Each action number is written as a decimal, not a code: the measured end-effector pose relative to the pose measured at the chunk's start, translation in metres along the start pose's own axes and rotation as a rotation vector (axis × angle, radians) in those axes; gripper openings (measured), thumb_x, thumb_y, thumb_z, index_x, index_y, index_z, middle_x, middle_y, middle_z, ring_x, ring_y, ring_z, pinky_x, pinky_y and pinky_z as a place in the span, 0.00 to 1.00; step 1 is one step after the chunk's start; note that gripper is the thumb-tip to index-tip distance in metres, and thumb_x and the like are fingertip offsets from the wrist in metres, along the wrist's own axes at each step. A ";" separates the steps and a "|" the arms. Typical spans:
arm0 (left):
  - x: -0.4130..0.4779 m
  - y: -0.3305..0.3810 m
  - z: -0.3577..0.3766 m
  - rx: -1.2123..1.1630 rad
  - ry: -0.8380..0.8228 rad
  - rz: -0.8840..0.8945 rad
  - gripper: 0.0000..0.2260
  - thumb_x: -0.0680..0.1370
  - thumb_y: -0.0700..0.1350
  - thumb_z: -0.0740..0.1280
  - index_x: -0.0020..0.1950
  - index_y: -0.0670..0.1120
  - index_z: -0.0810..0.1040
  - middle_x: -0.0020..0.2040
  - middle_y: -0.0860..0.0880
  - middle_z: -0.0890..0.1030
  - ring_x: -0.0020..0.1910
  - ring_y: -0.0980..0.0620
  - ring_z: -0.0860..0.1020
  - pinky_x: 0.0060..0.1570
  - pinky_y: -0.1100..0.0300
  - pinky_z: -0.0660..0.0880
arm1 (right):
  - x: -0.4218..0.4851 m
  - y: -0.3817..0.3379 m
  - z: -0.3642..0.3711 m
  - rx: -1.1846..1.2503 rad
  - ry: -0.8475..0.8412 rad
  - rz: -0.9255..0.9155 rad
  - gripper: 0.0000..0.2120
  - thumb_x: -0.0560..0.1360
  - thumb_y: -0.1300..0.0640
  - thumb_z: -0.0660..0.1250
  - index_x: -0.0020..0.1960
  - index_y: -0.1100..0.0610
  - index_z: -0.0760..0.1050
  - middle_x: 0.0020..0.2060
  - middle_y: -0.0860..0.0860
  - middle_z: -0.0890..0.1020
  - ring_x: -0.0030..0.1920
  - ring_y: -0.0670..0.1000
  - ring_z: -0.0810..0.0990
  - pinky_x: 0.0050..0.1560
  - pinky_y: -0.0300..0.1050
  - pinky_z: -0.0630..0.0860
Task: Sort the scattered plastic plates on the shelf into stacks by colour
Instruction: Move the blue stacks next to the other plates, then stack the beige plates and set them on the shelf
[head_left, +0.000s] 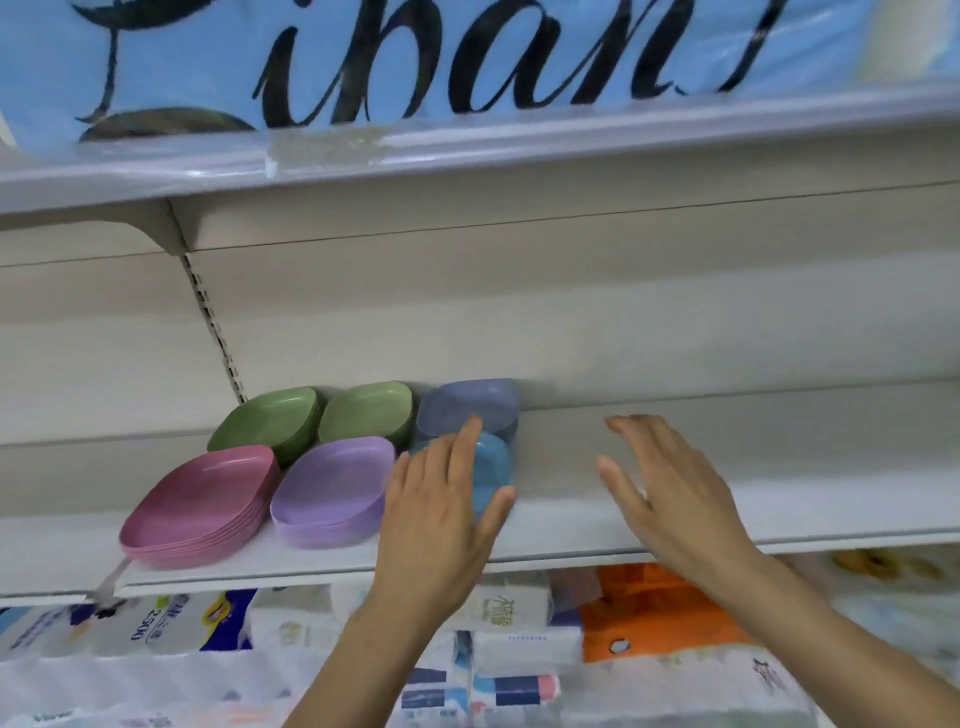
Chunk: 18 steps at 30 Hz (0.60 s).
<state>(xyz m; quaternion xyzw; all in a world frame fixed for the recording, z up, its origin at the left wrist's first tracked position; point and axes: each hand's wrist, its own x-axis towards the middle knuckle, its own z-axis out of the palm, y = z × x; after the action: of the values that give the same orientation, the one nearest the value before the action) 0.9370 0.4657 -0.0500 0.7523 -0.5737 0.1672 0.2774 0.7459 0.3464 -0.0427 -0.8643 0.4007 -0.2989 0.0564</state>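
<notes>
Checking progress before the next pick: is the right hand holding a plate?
No: the right hand is open with straight fingers over the shelf, holding nothing; only the left hand touches the light blue plate.

At centre the left hand (441, 509) covers most of the teal plate (492, 465), the blue lettered pack (415, 62) is cut by the top edge, and the lower packs (156, 629) are blurred.

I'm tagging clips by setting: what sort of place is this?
Probably a shop aisle: metal display shelving holds colour-sorted plate stacks, with wrapped tissue packs below and a big blue printed pack above.
</notes>
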 end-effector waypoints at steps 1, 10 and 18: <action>0.001 0.020 0.004 -0.013 -0.006 0.034 0.29 0.78 0.62 0.55 0.72 0.46 0.67 0.59 0.45 0.79 0.54 0.43 0.78 0.56 0.48 0.74 | -0.011 0.013 -0.012 -0.021 0.026 0.001 0.23 0.79 0.42 0.53 0.68 0.53 0.69 0.63 0.50 0.74 0.60 0.54 0.75 0.55 0.49 0.71; -0.002 0.248 0.052 -0.185 -0.096 0.248 0.28 0.78 0.63 0.53 0.73 0.50 0.67 0.62 0.49 0.76 0.58 0.47 0.75 0.53 0.53 0.73 | -0.117 0.180 -0.157 -0.238 0.115 0.095 0.23 0.79 0.44 0.56 0.71 0.53 0.66 0.63 0.50 0.72 0.57 0.54 0.76 0.48 0.48 0.73; 0.010 0.458 0.102 -0.321 -0.194 0.431 0.26 0.79 0.65 0.52 0.72 0.53 0.67 0.66 0.52 0.71 0.64 0.51 0.71 0.56 0.54 0.72 | -0.191 0.331 -0.281 -0.419 0.063 0.267 0.22 0.80 0.44 0.56 0.72 0.50 0.63 0.63 0.48 0.70 0.55 0.54 0.77 0.40 0.46 0.70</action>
<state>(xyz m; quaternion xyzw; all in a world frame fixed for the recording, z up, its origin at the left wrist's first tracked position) 0.4951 0.3099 -0.0222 0.5719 -0.7634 0.0567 0.2947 0.2744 0.3030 -0.0149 -0.7867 0.5662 -0.2261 -0.0976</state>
